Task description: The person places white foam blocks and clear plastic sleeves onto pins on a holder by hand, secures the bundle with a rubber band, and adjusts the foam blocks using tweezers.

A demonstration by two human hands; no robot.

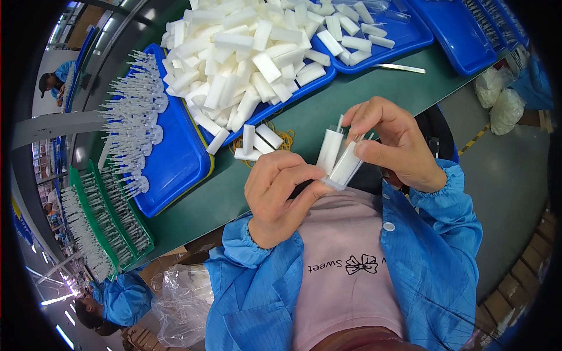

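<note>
Fingers (376,114) of the right hand (404,143) screen the upper end of a white block (346,167) and part of the thin clear rods (341,122), their tips too fine to make out. The top edge crops a heap of blocks (246,52), which buries most of its blue tray (326,81); at far left, a co-worker (57,79) appears small and blurred.

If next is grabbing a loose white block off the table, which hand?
Likely the left hand: it is closer to the loose white blocks, while the right hand is farther off. Both hands are on the white-and-clear piece.
</note>
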